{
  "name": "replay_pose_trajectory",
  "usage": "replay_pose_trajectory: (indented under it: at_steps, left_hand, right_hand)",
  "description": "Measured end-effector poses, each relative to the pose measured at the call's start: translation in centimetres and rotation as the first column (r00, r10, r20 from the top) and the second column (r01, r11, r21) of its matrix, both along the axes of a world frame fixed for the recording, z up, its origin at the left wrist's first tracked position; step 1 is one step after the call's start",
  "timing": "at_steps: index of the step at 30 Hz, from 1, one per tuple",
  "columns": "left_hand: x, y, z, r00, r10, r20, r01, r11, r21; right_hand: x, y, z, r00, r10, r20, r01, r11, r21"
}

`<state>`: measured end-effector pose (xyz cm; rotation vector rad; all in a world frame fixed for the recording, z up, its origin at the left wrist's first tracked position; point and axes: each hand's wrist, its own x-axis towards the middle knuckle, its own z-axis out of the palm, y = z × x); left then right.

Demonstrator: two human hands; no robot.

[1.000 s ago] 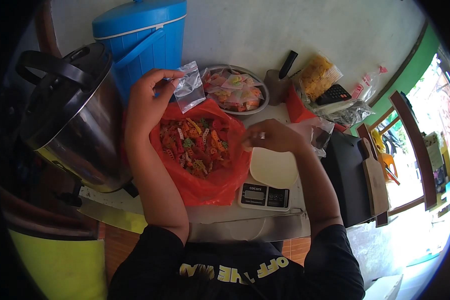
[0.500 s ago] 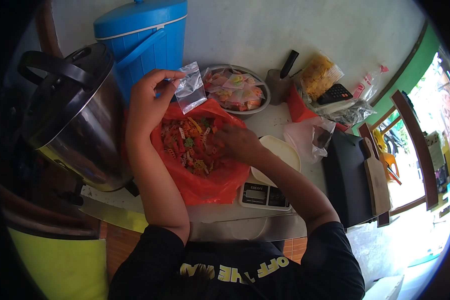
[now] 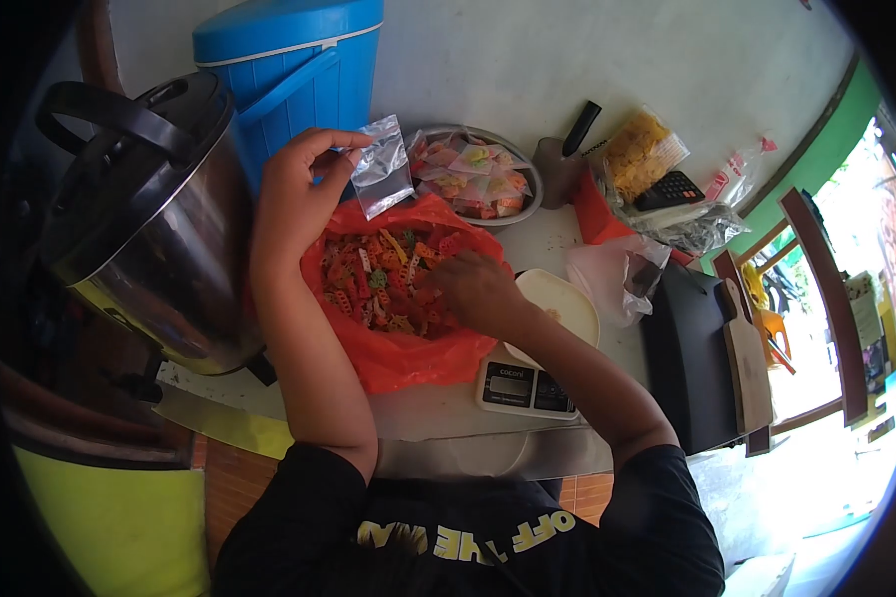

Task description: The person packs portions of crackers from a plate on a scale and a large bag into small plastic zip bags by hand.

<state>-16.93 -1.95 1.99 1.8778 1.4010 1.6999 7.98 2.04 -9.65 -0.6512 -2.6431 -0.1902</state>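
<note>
Between the thumb and fingers of my left hand [image 3: 314, 169] is a small clear plastic bag [image 3: 382, 169], held above the back edge of a red plastic bag [image 3: 408, 363]. Colourful dry pieces [image 3: 378, 281] in several shapes fill the red bag. My right hand [image 3: 476, 291] is down among the pieces at the bag's right side, fingers bent and pressed together; what they hold is hidden. A white kitchen scale [image 3: 560, 303] with a black display panel sits right of the red bag, partly under my right forearm. Behind stands a metal bowl [image 3: 536, 189] of small filled packets [image 3: 473, 174].
A large steel pot [image 3: 184, 269] and a blue lidded container [image 3: 304, 80] stand at the left. Toward the right are a red box [image 3: 597, 214], a calculator [image 3: 669, 189], a crumpled clear bag [image 3: 622, 274], a black object [image 3: 687, 338] and a wooden board [image 3: 747, 368].
My right hand has moved left from above the scale into the pieces in the red bag. My left hand still holds the small clear bag in nearly the same place.
</note>
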Motion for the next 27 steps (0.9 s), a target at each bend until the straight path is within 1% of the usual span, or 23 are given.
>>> replay_pose_trajectory:
  at_steps: [1,4,7,10,11,13,15,17,18,21,23,25,27]
  left_hand:
    - [0.1,0.0,0.1,1.000,0.000,-0.008,0.000,1.000,-0.008]
    - [0.3,-0.2,0.3,1.000,-0.005,-0.019,0.005,1.000,-0.016]
    - [0.2,-0.1,0.1,1.000,-0.018,-0.010,0.018,1.000,0.000]
    - [0.1,0.0,0.0,1.000,-0.018,-0.013,0.017,1.000,-0.006]
    - [0.1,0.0,0.0,1.000,-0.018,-0.012,0.018,1.000,-0.011]
    - [0.0,0.0,0.0,1.000,-0.012,-0.008,0.012,1.000,-0.019]
    - [0.1,0.0,0.1,1.000,-0.003,-0.004,0.003,1.000,-0.024]
    - [0.2,0.0,0.3,1.000,0.004,0.000,-0.004,1.000,-0.022]
    - [0.3,0.1,0.2,1.000,0.006,0.002,-0.006,1.000,-0.022]
    - [0.3,0.6,-0.1,1.000,0.002,-0.004,-0.002,1.000,-0.031]
    - [0.4,0.9,-0.3,1.000,-0.028,0.006,0.028,1.000,-0.008]
    - [0.4,0.8,-0.3,0.999,-0.038,0.005,0.038,0.999,-0.003]
    - [0.3,0.5,-0.1,0.999,-0.033,-0.007,0.033,0.999,-0.015]
  right_hand:
    - [-0.3,0.1,-0.5,0.998,0.043,-0.034,-0.044,0.999,-0.005]
    - [-0.6,0.3,-0.8,0.996,0.082,-0.047,-0.080,0.996,0.039]
    - [-0.1,0.6,-0.2,0.997,0.065,-0.037,-0.068,0.992,-0.103]
    - [0.9,1.0,0.5,0.997,-0.009,-0.072,-0.014,0.952,-0.305]
    - [1.6,1.1,1.1,0.997,-0.054,-0.062,0.031,0.943,-0.331]
    - [3.3,0.6,4.4,0.989,-0.141,-0.037,0.116,0.917,-0.381]
    - [6.0,0.4,7.7,0.971,-0.210,0.111,0.237,0.860,-0.451]
    - [7.3,-0.4,11.9,0.896,-0.288,0.338,0.432,0.743,-0.512]
    - [7.6,-0.7,12.9,0.838,-0.310,0.449,0.527,0.672,-0.521]
    - [8.1,0.2,10.0,0.930,-0.323,0.176,0.367,0.843,-0.393]
    - [6.1,0.3,8.0,0.993,-0.118,0.006,0.107,0.871,-0.479]
    - [3.5,-0.5,5.8,0.998,0.038,0.049,-0.013,0.905,-0.426]
    - [1.1,-1.0,2.5,0.987,0.036,0.154,0.034,0.902,-0.430]
